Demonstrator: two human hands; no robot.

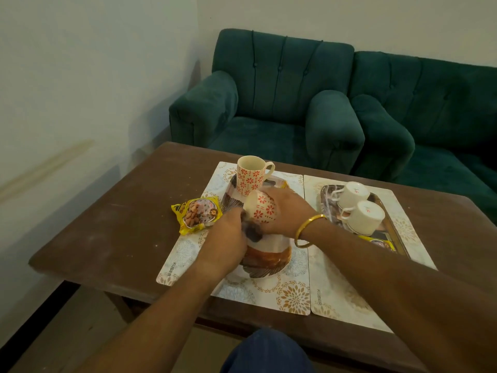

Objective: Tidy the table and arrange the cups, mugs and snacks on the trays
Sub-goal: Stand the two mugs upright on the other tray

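A patterned tray (271,254) with brown feather-like marks lies on the left placemat. One red-flowered mug (251,175) stands upright at its far end. My right hand (289,211) grips a second red-flowered mug (262,207), tilted on its side above the tray with its mouth facing left. My left hand (231,235) reaches in at the mug's rim, fingers curled by the tray; what they hold is hidden. A yellow snack packet (197,215) lies on the table left of the tray. Two white cups (360,208) sit on a metal tray (395,235) to the right.
Another yellow packet (379,242) shows at the metal tray's near end. Two floral placemats (293,294) cover the brown table (107,232). Green sofas (282,103) stand behind the table, a wall to the left. My knee (269,354) is below the near edge.
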